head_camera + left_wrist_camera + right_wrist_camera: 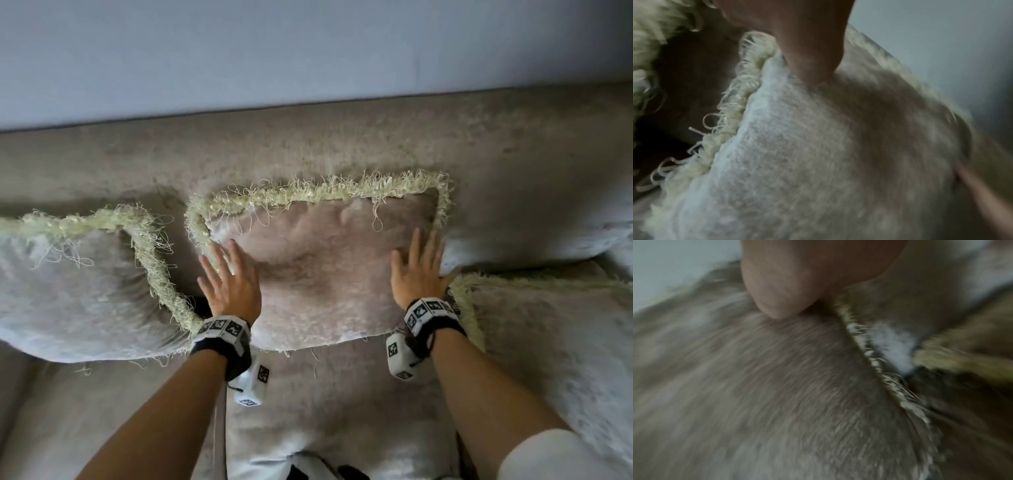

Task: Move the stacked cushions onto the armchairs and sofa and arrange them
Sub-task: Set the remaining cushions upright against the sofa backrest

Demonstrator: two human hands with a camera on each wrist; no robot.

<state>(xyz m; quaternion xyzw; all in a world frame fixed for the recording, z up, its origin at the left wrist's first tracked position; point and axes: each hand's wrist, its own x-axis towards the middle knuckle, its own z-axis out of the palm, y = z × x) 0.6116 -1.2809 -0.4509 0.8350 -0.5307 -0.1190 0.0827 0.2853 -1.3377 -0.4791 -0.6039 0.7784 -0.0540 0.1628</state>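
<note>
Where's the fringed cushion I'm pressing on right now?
In the head view the beige fringed cushion leans mid-frame against the sofa backrest, under the left hand and right hand, between two matching cushions.

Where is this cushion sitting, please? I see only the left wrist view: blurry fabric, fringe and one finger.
Observer: The middle cushion leans against the sofa backrest.
Operator: Is the other hand also on it?
Observer: Yes. The right hand lies flat near its right edge, the left hand flat near its left edge.
Operator: Are there more cushions nearby?
Observer: Yes. A left cushion and a right cushion sit on either side.
</note>
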